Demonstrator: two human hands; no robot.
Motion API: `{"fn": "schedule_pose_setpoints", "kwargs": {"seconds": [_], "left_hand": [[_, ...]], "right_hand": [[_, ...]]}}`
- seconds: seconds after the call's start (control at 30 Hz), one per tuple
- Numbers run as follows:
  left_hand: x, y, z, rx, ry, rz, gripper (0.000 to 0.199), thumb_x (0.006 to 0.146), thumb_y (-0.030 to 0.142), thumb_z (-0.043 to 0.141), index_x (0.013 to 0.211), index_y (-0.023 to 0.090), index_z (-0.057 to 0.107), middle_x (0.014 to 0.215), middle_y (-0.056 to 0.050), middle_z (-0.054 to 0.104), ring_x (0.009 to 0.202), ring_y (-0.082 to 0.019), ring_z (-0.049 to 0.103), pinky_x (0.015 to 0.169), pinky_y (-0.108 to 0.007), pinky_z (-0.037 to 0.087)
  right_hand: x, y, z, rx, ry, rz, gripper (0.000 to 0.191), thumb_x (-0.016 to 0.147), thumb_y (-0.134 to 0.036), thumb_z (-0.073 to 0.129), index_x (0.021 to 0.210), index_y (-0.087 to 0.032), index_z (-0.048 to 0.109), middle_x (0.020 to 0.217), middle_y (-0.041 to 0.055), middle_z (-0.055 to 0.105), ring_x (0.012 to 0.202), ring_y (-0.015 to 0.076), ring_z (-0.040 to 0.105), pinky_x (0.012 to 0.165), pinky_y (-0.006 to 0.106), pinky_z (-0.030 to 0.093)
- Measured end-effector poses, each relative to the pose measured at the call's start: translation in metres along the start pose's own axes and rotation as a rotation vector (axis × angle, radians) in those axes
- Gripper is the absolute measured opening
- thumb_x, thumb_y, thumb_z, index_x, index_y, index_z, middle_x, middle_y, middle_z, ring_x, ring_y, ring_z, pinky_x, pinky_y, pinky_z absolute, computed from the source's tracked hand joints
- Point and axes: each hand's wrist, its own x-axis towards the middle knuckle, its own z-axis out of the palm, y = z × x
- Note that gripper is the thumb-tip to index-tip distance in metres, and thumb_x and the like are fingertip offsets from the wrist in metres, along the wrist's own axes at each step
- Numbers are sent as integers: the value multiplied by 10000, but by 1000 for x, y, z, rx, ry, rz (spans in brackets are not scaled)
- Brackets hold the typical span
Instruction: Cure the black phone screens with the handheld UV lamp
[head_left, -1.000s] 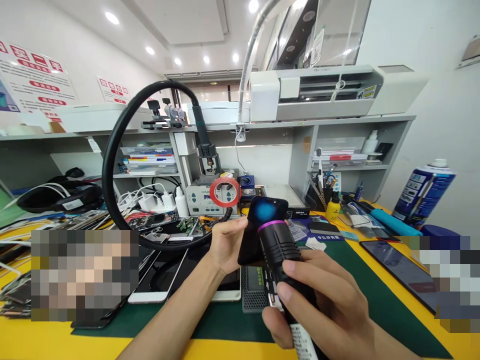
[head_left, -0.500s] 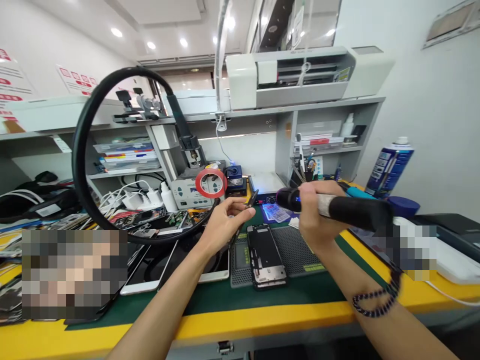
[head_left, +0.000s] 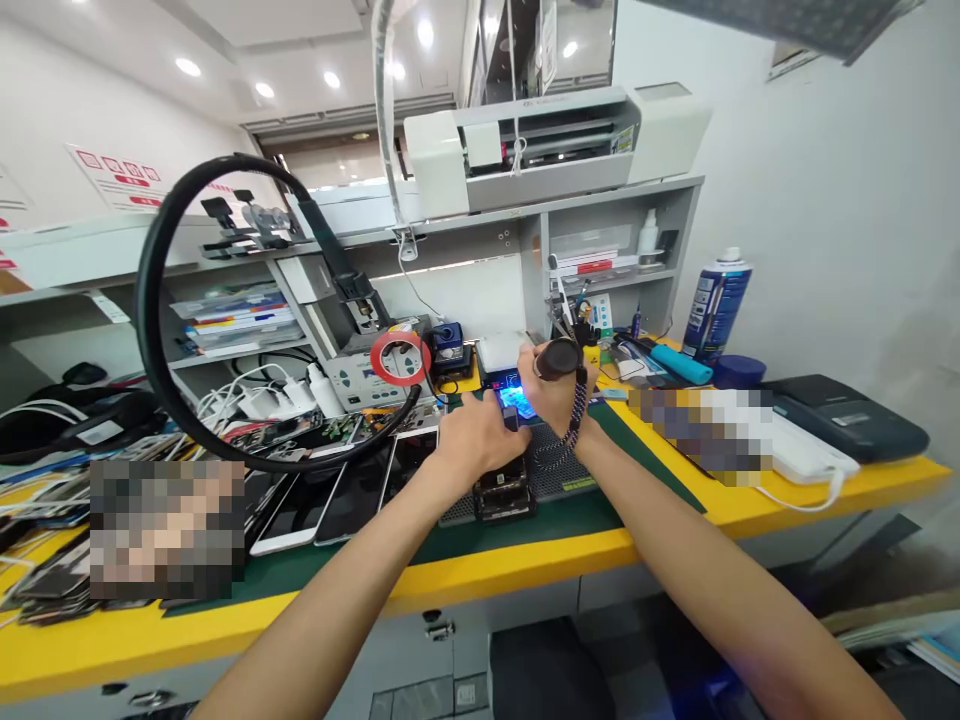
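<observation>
My right hand (head_left: 553, 392) is wrapped round a black flashlight (head_left: 559, 358), its rear end towards me and a braided strap hanging from it. Blue-violet light (head_left: 519, 400) falls just left of that hand. My left hand (head_left: 480, 435) is over the upper part of a phone (head_left: 507, 497), holding a small dark piece (head_left: 511, 418) between thumb and fingers. The phone lies on a grey perforated mat (head_left: 559, 470), and its upper part is hidden by my left hand.
A black hose (head_left: 142, 300) loops at the left, beside a red tape roll (head_left: 401, 358). Phones and tablets (head_left: 296, 515) cover the left bench. A blue spray can (head_left: 718, 305), a turquoise tube (head_left: 681, 364) and a white device (head_left: 802, 440) stand or lie at the right.
My right hand has brought the flashlight inward and turned it to point away from me. My left hand has come down over the phone. The view has shifted to the right.
</observation>
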Motion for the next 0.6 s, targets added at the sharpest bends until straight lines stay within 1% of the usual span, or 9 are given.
{"fn": "schedule_pose_setpoints", "kwargs": {"seconds": [0.13,0.3,0.43,0.53,0.6], "left_hand": [[-1,11,2,99,-34,-5,708,831,647,501,1255,89,598,1191,-279,611,1036,-445,662,825,-513,516],[-6,16,1,205,-72,29,663,857,631,507,1220,95,644,1187,-280,619,1059,-419,659,841,-476,517],[-5,19,1,242,-100,61,629,877,605,517,1198,86,671,1147,-285,643,1067,-432,659,851,-490,511],[-5,22,-1,229,-76,83,655,888,625,506,1159,57,686,1109,-302,653,1044,-452,661,845,-507,502],[-12,22,-6,214,-29,71,673,911,644,457,1175,65,676,1122,-294,650,1040,-443,659,850,-502,493]], "right_hand": [[-4,5,3,-15,-6,-22,324,983,-458,591,873,-154,610,810,-7,608,760,109,597,753,293,545],[-5,7,4,-40,-25,-46,311,985,-463,586,946,-157,622,886,11,627,780,109,598,749,289,550],[-5,9,5,-69,-19,-61,306,986,-458,587,966,-155,623,892,11,626,772,106,596,733,282,549],[-6,12,8,-90,-2,-70,304,988,-457,585,983,-155,625,900,13,629,775,106,600,733,281,553],[-7,15,9,-87,16,-65,311,985,-461,590,1005,-153,625,913,16,632,788,112,609,743,290,558]]}}
